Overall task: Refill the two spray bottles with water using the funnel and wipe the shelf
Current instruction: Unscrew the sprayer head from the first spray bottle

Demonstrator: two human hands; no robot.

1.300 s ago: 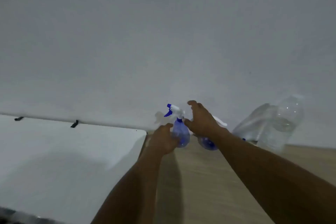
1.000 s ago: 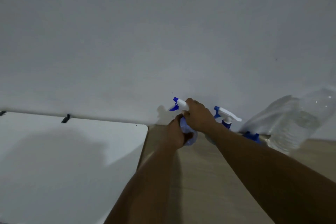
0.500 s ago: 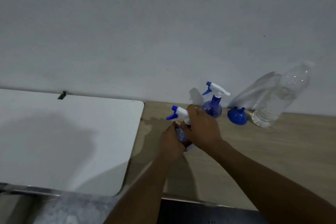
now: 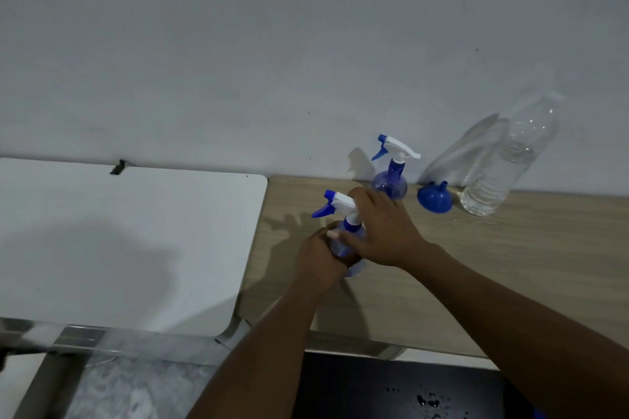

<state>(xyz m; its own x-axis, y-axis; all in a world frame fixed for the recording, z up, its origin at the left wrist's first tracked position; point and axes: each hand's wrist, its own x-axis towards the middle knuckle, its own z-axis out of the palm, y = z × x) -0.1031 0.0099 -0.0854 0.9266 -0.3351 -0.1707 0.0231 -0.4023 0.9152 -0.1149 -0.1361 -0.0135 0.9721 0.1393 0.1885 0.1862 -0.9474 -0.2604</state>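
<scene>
A small blue spray bottle (image 4: 354, 270) with a white and blue trigger head stands on the wooden shelf (image 4: 510, 265), near its left end. My left hand (image 4: 321, 257) wraps its round body. My right hand (image 4: 383, 231) closes over its neck and trigger head. A second spray bottle (image 4: 389, 182) stands behind, against the wall. To its right a blue funnel (image 4: 435, 197) lies mouth down, and a clear plastic water bottle (image 4: 503, 167), partly filled, stands beside it.
A white tabletop (image 4: 129, 241) adjoins the shelf on the left, with a metal frame (image 4: 102, 340) under its front edge. A dark surface (image 4: 391, 388) with water drops lies below the shelf's front edge. A plain white wall rises behind.
Both hands have drawn the near spray bottle away from the wall toward me. The view has tilted down, so the second bottle, the funnel and the water bottle show fully.
</scene>
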